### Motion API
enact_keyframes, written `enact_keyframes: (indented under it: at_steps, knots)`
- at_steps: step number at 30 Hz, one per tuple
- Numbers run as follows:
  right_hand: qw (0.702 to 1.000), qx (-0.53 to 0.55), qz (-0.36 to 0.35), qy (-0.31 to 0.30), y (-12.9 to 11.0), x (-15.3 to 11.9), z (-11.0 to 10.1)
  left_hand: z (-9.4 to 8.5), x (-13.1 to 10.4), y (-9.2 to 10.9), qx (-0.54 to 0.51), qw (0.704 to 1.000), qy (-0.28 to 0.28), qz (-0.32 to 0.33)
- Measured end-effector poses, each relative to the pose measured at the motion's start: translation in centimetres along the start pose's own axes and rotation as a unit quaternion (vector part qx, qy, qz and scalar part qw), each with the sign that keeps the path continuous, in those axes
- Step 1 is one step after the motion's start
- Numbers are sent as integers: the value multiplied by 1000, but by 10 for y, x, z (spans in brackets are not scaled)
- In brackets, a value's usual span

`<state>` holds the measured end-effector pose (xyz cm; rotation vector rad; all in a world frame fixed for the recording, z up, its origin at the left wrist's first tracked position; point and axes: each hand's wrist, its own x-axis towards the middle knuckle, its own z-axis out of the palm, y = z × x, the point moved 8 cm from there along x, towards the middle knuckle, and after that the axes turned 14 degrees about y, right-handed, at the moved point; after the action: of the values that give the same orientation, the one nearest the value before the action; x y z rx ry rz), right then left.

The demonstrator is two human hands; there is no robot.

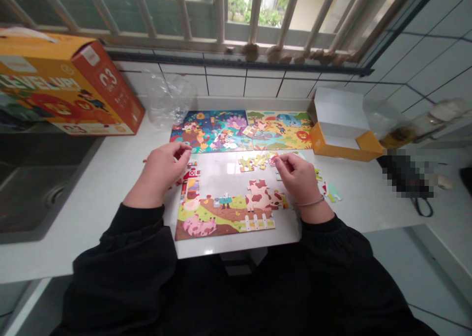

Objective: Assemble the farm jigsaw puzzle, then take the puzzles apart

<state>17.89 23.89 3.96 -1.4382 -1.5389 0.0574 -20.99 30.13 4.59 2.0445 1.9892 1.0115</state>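
Tabletop (114, 164): white; we read the clock from the bare patch between our hands, twelve being the window.
Sink (40, 178): far out at nine o'clock.
"LEVEL UP!" box (66, 87): orange, carry-handled, at ten o'clock.
Left hand (158, 173): ours, at nine, fingers curled, thumb close to the fingertips; we cannot tell whether a piece sits between them. Some pieces lie partly hidden below it.
Plastic bag (169, 97): clear and crumpled, at eleven.
Blue animal puzzle (206, 129): at twelve, flat.
Farm puzzle (224, 223): partly assembled at six, showing a pink pig, white fence and brown-patched cow; pieces also run up its left side.
Yellow-green pieces (254, 162): at two, near our right fingertips.
Red barn piece (273, 162): right at those fingertips.
Savanna puzzle (282, 132): between one and two, against the blue one, a lion at its right.
Right hand (300, 178): ours, at three, thumb and fingers drawn together beside the barn piece; whether they pinch it, we cannot tell. A bracelet (309, 203) rings our wrist.
Loose pieces (334, 193): at three, just beyond that hand.
Open carton (344, 141): orange, white-lidded, between two and three.
Pixelated dark object (407, 176): farther out at three, unreadable.
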Motion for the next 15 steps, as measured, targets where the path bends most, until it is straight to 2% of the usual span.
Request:
enact_keyframes:
  at_steps: [4, 10, 13, 15]
  knots:
    - [998, -2, 50, 30, 8, 1, -7, -5, -2, -36, 63, 998, -28, -16]
    - [996, -19, 75, 45, 14, 0, -9, -23, 6, -81, 92, 995, -1, -47]
    - [995, -18, 86, 47, 17, -1, -9, -30, 5, -97, 103, 993, -5, -64]
    - [995, -20, 90, 49, 18, -1, -10, -31, -3, -100, 85, 995, -22, -54]
